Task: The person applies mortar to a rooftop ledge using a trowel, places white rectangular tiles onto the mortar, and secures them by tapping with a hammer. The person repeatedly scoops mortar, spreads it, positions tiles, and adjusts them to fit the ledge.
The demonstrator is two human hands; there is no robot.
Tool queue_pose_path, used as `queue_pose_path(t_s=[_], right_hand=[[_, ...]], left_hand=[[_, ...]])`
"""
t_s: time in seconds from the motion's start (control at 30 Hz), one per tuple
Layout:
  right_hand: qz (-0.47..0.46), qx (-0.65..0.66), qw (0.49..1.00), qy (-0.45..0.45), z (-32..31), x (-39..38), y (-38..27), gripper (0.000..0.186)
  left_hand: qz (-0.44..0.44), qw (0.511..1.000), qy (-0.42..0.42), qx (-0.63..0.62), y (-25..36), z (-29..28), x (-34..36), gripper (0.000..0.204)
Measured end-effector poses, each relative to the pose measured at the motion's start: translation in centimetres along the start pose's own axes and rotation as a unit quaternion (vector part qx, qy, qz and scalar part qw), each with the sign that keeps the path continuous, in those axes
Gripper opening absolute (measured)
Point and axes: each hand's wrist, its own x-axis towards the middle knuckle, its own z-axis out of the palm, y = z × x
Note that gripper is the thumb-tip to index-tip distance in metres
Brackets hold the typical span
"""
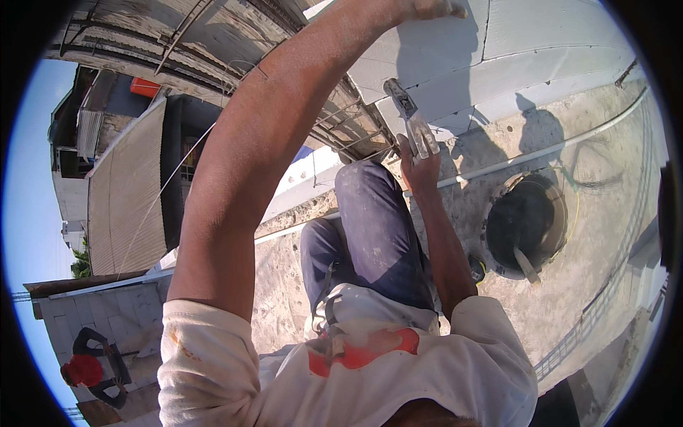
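Note:
My left arm reaches far up across the view, and my left hand (429, 8) is at the top edge against the white block wall (526, 28). One finger is stretched out; the rest of the hand is partly cut off. Lower down, my right hand (421, 167) is closed around a grey-smeared metal trowel (407, 107). The tool points up and to the left, its far end in front of the wall's lower blocks. To the right of my right forearm stands a round bucket (523, 213) with a dark inside and a stick-like handle (526, 267) leaning over its near rim.
Rusty rebar (348, 132) stands along the wall's left end. A pale pipe (555, 148) crosses the rough concrete floor (590, 220), with loose wire (597, 171) beside it. Beyond a ledge on the left are a corrugated roof (124, 192) and a person in a red hat (84, 370).

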Motion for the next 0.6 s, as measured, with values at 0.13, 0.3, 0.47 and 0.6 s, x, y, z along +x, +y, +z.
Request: queue_pose_path(t_s=[0.13, 0.3, 0.47, 0.6], right_hand=[[-0.043, -0.057, 0.997, -0.018, -2.0, 0.1, 1.4, 0.028], [-0.033, 0.022, 0.998, 0.048, -1.2, 1.0, -3.1, 0.037], [0.095, 0.015, 0.992, 0.078, -1.4, 1.3, 0.3, 0.043], [0.193, 0.144, 0.961, 0.134, -1.8, 2.0, -2.4, 0.042]], left_hand=[[-0.078, 0.952, 0.073, -0.288, 3.8, -2.2, -1.6, 0.033], [0.031, 0.999, 0.016, -0.001, 1.9, -2.9, -2.0, 0.033], [-0.034, 0.998, -0.06, 0.004, 4.3, -4.0, -0.1, 0.035], [-0.044, 0.997, -0.041, 0.038, 3.9, -4.4, -0.8, 0.036]])
